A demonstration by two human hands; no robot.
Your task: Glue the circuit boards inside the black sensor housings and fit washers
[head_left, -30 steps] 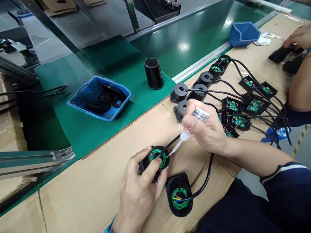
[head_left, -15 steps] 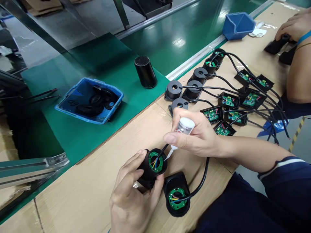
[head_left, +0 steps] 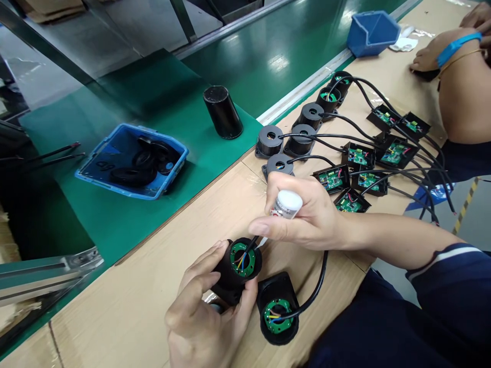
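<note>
My left hand (head_left: pixel 199 312) grips a black round housing (head_left: pixel 238 268) tilted up off the cardboard, its green ring-shaped circuit board and coloured wires facing me. My right hand (head_left: pixel 307 214) holds a small white glue bottle (head_left: pixel 286 204) with the nozzle pointing down at the edge of that green board. A black cable runs from the housing under my right hand to a second black housing (head_left: pixel 278 309) with its own green board, lying flat beside my left hand.
A row of black round housings (head_left: pixel 270 140) with cables and open green circuit boards (head_left: pixel 332 179) lies further along the cardboard. A blue tray (head_left: pixel 132 161) of black rings and a black cylinder (head_left: pixel 222 112) sit on the green belt. Another person's arm (head_left: pixel 458 97) works at far right.
My left hand has lifted and tilted the housing toward me. My right hand has brought the glue bottle lower and closer, so the nozzle meets the board's edge.
</note>
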